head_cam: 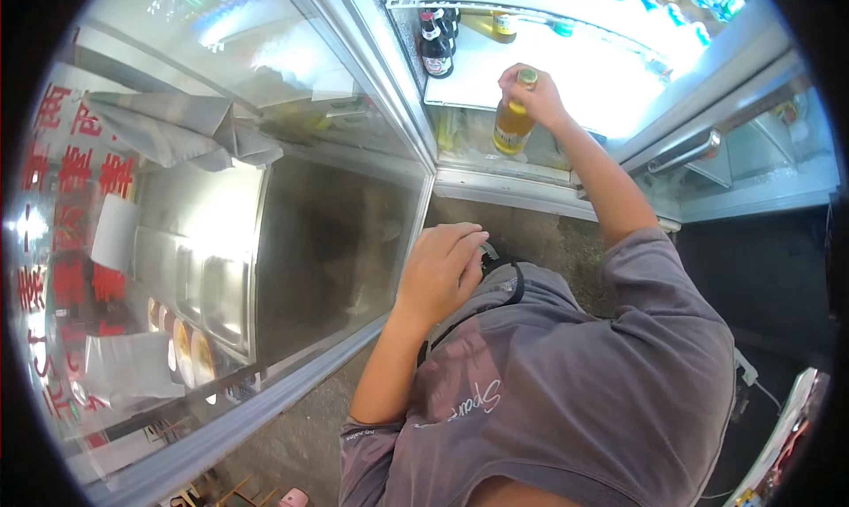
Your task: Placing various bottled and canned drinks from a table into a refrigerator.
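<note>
My right hand [538,96] is closed around the neck of a capped glass bottle [512,130] with yellow-amber contents. The bottle is upright inside the open display fridge, in front of a brightly lit white shelf [564,76]. Dark glass bottles [437,49] with labels stand at that shelf's left end, and another yellow bottle [504,26] is farther back. My left hand [446,265] is in front of my waist, its back towards me and its fingers bent. Its palm is hidden, so I cannot see whether it holds anything.
A framed glass door [345,242] stands swung out on the left; a metal counter with trays [199,262] shows through it. Blue-capped bottles [647,0] line the upper shelf. To the right is a door handle [686,152]. A pink object [294,498] lies low on the left.
</note>
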A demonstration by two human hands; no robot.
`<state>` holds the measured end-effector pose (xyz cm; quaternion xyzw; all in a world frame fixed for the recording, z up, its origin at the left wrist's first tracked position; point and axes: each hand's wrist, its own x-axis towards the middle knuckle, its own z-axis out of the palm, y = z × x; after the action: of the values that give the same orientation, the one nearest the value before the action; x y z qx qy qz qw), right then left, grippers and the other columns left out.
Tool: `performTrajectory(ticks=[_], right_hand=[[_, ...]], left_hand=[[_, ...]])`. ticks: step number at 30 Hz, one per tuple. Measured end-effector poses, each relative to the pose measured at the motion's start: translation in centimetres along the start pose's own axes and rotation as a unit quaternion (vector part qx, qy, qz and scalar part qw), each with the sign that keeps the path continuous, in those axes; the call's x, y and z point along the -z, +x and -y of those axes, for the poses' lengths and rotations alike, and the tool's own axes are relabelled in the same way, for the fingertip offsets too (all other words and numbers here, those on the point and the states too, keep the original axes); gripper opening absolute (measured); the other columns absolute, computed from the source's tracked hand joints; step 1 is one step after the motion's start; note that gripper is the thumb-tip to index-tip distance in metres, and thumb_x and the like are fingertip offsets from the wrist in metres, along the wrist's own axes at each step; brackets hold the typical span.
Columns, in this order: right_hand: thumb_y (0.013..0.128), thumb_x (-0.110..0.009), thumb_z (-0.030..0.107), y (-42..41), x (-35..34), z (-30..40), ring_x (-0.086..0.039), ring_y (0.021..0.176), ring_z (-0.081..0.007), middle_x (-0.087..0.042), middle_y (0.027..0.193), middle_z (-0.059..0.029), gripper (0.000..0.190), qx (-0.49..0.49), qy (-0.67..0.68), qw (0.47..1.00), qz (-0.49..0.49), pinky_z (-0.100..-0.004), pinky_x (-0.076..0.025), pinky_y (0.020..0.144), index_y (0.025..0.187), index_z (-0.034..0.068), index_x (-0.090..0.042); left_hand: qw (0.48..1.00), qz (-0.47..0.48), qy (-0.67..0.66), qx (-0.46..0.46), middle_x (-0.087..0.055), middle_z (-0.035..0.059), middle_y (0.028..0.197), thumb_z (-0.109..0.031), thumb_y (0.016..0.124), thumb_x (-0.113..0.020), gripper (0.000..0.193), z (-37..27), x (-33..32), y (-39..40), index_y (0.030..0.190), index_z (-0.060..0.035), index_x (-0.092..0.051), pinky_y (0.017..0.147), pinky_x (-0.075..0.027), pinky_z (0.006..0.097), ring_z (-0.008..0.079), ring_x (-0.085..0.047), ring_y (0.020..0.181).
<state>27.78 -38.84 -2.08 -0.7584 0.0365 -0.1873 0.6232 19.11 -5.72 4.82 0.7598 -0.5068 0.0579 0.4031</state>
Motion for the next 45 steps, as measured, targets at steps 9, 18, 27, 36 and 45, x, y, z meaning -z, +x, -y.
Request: performTrajectory(ticks=[9,18,27,36,45], right_hand=[[0.088,-0.068,0.017,11.7,4.0,-6.6,-0.064,0.071,-0.0108,-0.067,0.074,-0.0024,0.014,0.027,-0.072,0.995,-0.063,-0.028,-0.049,0.071,0.092,0.004,-0.069],[0.086,-0.07,0.021,15.2,4.6,-9.9,-0.065,0.077,-0.0131,-0.068,0.076,-0.002,0.017,0.005,-0.066,0.991,-0.113,-0.0299,-0.051,0.078,0.094,0.006,-0.071],[0.085,-0.075,0.028,16.0,6.0,-10.1,-0.064,0.103,-0.0191,-0.071,0.102,-0.0112,0.04,-0.001,-0.148,0.988,-0.044,-0.0356,-0.05,0.09,0.114,0.002,-0.065],[0.08,-0.077,0.024,5.4,1.5,-14.2,-0.065,0.102,-0.0299,-0.036,0.143,-0.0233,0.084,-0.119,-0.105,0.948,-0.277,-0.0392,-0.055,0.087,0.146,0.001,-0.03],[0.081,-0.072,0.002,5.2,-3.1,-15.1,-0.051,0.125,-0.0266,-0.044,0.137,-0.0183,0.091,-0.181,0.248,0.911,-0.277,-0.0407,-0.044,0.105,0.151,0.003,-0.014]], left_hand=[[0.993,0.082,-0.027,0.077,-0.066,0.0116,0.111,-0.004,0.081,-0.066,0.028,4.8,-1.7,4.6,0.109,-0.004,-0.065,0.084,-0.048,0.0398,0.0315,-0.063,0.099],[0.986,0.113,-0.039,0.118,-0.065,0.0117,0.113,-0.004,0.082,-0.066,0.028,6.7,-2.2,6.3,0.11,-0.0046,-0.064,0.087,-0.048,0.04,0.0314,-0.063,0.102],[0.982,0.137,-0.056,0.119,-0.064,0.0124,0.116,-0.007,0.084,-0.065,0.029,6.2,-2.5,5.8,0.113,-0.0047,-0.063,0.089,-0.048,0.0406,0.0321,-0.062,0.105],[0.977,0.147,-0.077,0.135,-0.062,0.0142,0.12,-0.008,0.085,-0.065,0.033,5.4,-2.6,4.5,0.118,-0.0048,-0.061,0.094,-0.047,0.0423,0.0341,-0.059,0.111],[0.972,0.175,-0.089,0.128,-0.062,0.0142,0.121,-0.01,0.086,-0.065,0.033,4.9,-3.3,4.5,0.118,-0.0044,-0.06,0.093,-0.047,0.0423,0.0344,-0.059,0.111]])
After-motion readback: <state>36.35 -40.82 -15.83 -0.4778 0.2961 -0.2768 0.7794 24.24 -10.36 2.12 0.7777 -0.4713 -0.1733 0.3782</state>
